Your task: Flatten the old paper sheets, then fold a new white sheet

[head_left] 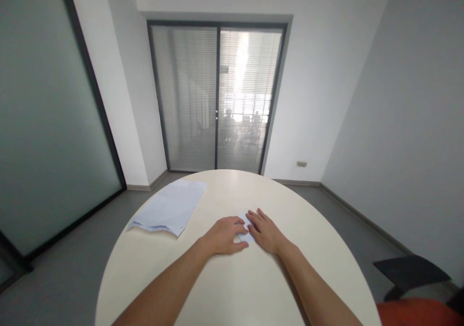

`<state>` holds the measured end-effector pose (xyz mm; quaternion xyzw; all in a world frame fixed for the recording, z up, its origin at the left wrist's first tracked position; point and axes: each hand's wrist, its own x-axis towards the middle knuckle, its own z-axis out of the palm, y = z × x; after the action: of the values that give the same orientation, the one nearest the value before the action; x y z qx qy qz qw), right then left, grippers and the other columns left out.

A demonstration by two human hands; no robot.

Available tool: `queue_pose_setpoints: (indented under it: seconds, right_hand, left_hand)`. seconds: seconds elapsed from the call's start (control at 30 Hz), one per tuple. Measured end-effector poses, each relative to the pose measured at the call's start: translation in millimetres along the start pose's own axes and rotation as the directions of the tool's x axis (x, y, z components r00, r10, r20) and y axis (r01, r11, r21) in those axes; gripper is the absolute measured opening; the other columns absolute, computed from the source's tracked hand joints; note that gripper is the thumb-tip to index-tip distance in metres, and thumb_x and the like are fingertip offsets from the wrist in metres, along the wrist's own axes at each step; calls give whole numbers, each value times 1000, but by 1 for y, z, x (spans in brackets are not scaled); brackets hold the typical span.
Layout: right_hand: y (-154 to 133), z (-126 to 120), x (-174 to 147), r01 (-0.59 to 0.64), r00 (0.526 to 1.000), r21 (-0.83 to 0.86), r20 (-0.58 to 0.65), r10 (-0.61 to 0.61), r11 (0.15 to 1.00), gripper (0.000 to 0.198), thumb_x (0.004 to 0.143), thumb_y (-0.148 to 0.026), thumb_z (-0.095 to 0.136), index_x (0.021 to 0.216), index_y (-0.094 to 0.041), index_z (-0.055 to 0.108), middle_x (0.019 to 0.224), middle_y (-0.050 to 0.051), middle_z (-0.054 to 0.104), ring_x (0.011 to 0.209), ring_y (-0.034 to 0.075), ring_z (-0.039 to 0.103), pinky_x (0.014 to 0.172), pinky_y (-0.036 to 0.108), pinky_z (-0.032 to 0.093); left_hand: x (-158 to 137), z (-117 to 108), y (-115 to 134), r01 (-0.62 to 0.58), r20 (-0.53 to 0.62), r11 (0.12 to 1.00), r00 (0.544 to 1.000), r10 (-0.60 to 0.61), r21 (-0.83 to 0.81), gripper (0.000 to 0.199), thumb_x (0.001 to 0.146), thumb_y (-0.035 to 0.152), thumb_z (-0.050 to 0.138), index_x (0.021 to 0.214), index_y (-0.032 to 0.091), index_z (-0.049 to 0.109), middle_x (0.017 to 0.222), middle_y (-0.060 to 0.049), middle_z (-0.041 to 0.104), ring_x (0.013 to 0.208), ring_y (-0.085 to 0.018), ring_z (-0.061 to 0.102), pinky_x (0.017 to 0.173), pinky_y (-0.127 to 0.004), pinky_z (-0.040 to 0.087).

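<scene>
A small piece of pale paper (245, 237) lies on the round cream table (232, 292), partly covered by both hands. My left hand (226, 235) rests on its left side, fingers apart and bent a little over the paper. From the right, my right hand (266, 231) lies nearly flat, its fingers stretched across the paper's right part. Much of the paper's outline is hidden under the fingers, so its folds cannot be made out.
A stack of white paper sheets (170, 205) lies at the table's left far edge. A chair with a black armrest (411, 270) and an orange seat (416, 312) stands at the lower right. Beyond the table are glass doors with blinds (188, 98).
</scene>
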<state>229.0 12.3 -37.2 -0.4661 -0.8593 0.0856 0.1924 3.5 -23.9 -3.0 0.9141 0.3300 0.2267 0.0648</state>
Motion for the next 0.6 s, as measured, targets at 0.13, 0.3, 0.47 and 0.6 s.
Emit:
queue_pose_setpoints:
  seconds: [0.13, 0.3, 0.47, 0.6]
  right_hand:
    - [-2, -4, 1, 58, 997, -24, -42, -59, 998, 48, 101, -37, 38, 141, -16, 54, 147, 13, 52, 142, 25, 41, 124, 52, 18]
    - [-4, -6, 2, 75, 995, -61, -54, -79, 995, 47, 102, -35, 37, 137, -9, 57, 143, 17, 56, 138, 24, 47, 124, 49, 21]
    - [-5, -7, 1, 73, 994, -94, -70, -80, 993, 46, 102, -30, 35, 135, -8, 58, 141, 17, 57, 136, 24, 49, 124, 49, 22]
    - [-6, -9, 0, 80, 993, -103, -74, -87, 992, 45, 102, -28, 34, 133, -8, 59, 140, 17, 59, 134, 25, 52, 124, 48, 24]
  left_hand:
    - [1, 1, 1, 16, 4, 1000, 1000, -16, 18, 31, 87, 42, 65, 112, 26, 71, 125, -5, 67, 116, -24, 61, 104, -35, 46]
    - [2, 7, -3, 59, -2, 997, 998, -59, 48, 33, 85, 42, 66, 113, 26, 71, 127, -7, 66, 116, -25, 61, 107, -40, 43]
    - [2, 14, -11, 133, -43, 987, 991, -129, 93, 32, 86, 41, 65, 113, 25, 71, 127, -8, 66, 119, -26, 59, 108, -43, 41]
    - [1, 18, -19, 208, -100, 970, 975, -197, 122, 32, 88, 40, 63, 113, 22, 70, 126, -9, 66, 117, -26, 60, 104, -41, 45]
